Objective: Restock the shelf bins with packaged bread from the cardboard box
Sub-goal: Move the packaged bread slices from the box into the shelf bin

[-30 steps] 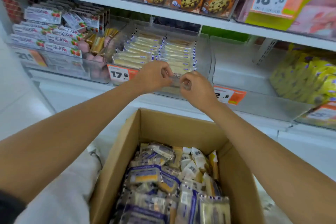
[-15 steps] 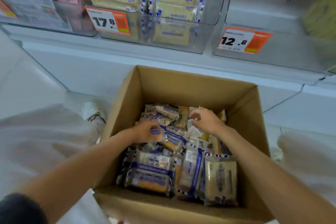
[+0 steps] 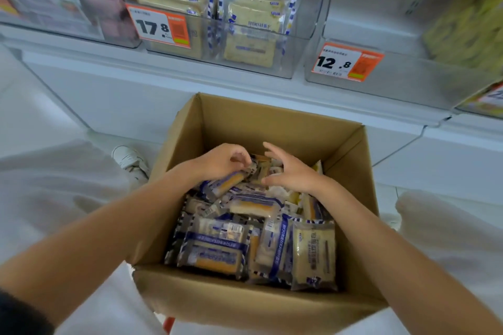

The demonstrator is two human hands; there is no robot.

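Both sets of fingers are seen at the far end of the load. The fingers [image 3: 239, 156] of the left hand [image 3: 217, 164] are curled down over the far end of a bread packet [image 3: 227, 184], which is gripped there and lies slanted across the heap. The fingers [image 3: 273, 148] of the right hand [image 3: 292, 173] are held straight and spread wide, with the thumb pointed towards the left hand. Nothing is held in the right hand, and whether it touches the wrappers beneath cannot be told. The two hands are close together but apart.

Around and below the hands, loose packets [image 3: 215, 250] in clear wrappers with blue and white edging are piled in no order, some flat and some on edge. They are contained in an open cardboard box [image 3: 275, 119], and both forearms are passed over its near rim.

Beyond the box, on a white shelf, a clear shelf bin [image 3: 283, 62] is seen, in which packets of the same kind are stacked in two rows. An orange and white price tag [image 3: 159, 26] marked 17.8 is fixed to its front at the left. A second tag [image 3: 347, 62], marked 12.8, is fixed to the clear bin just to the right. Yellow packs [image 3: 468, 22] are blurred at the far right, pink packs [image 3: 109, 8] at the left. A white shoe [image 3: 130, 160] is seen on the floor just left of the box, and pale trouser legs [image 3: 54, 185] lie to either side.
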